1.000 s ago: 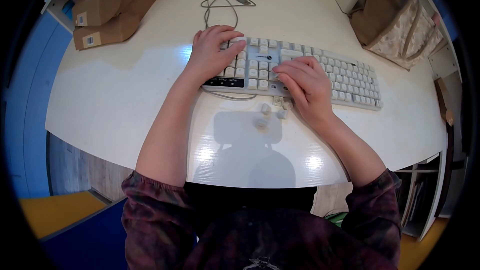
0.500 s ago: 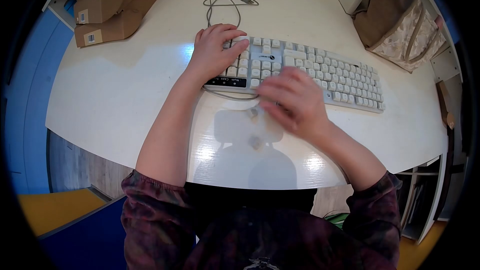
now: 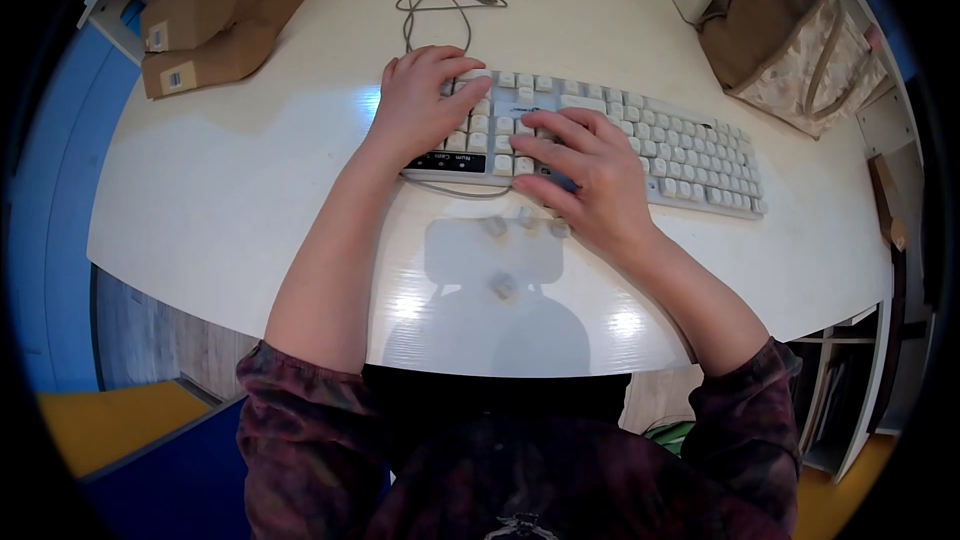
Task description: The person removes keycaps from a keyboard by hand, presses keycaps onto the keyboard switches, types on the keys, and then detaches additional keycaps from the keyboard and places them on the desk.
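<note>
A white keyboard (image 3: 690, 155) lies across the desk, its near edge toward me. My left hand (image 3: 425, 105) rests over its left end, fingers spread on the far edge and thumb across the keys. Fingers apart, my right hand (image 3: 590, 170) is over the keys left of the middle, its thumb at the near edge; nothing shows in its grip. Several loose keycaps lie on the desk before the keyboard, one (image 3: 503, 287) nearer to me than the others, such as a keycap (image 3: 495, 226). Part of the near key row under my right hand is hidden.
A coiled grey cable (image 3: 440, 2) lies behind the keyboard on the white desk (image 3: 220, 200). Brown cardboard pieces (image 3: 215, 40) stand at the back left. A brown and patterned bag (image 3: 800, 60) is at the back right, and an open shelf (image 3: 830, 380) is below right.
My right hand moved left along the keyboard's near edge, and its fingers have spread. The loose keycaps have shifted, one toward me. My left hand has stayed in place.
</note>
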Tool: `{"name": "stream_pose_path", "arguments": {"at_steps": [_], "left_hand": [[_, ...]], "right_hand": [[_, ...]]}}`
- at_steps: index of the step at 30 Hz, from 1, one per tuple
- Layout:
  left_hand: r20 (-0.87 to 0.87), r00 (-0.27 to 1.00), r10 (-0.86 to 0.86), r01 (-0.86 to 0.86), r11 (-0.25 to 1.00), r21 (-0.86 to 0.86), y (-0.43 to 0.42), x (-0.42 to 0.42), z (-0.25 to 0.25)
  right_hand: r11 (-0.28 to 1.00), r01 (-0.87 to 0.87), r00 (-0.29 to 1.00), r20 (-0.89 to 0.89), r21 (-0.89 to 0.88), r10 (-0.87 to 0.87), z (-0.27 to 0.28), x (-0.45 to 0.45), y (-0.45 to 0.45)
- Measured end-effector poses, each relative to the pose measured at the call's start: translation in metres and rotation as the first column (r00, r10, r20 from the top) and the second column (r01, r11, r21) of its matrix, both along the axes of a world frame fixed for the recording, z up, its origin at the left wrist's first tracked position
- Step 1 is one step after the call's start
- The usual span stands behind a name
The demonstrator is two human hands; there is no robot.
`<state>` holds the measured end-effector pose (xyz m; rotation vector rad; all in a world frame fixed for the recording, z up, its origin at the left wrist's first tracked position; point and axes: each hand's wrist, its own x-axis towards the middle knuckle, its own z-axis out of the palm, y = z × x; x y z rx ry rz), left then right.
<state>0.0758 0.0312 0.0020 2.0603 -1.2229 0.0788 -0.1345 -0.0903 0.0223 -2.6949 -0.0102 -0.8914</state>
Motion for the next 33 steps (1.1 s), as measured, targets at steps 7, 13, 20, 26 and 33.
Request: {"name": "stream_pose_path", "arguments": {"at_steps": [7,13,20,26,33], "left_hand": [[-0.015,1.0,-0.001,0.002,0.999,0.053,0.0,-0.001,0.006],[-0.035,0.999,-0.011,0.013,0.999,0.048,0.0,0.0,0.006],[-0.015,1.0,-0.016,0.017,0.999,0.045,0.0,-0.003,0.005],[-0.002,1.0,-0.028,0.028,0.999,0.034,0.002,-0.001,0.004],[0.005,1.0,-0.026,0.026,0.999,0.02,0.002,-0.002,0.002]], "right_hand": [[0.983,0.021,0.991,0.135,-0.183,0.004,-0.01,0.004,0.0],[0.974,0.046,0.977,0.215,-0.22,0.002,-0.012,0.006,-0.001],[0.993,0.045,0.973,0.231,-0.113,-0.018,-0.012,0.008,-0.004],[0.979,-0.151,0.965,0.193,-0.138,0.176,-0.002,0.002,0.002],[0.947,-0.296,0.94,0.136,-0.126,0.312,-0.007,0.001,0.008]]}}
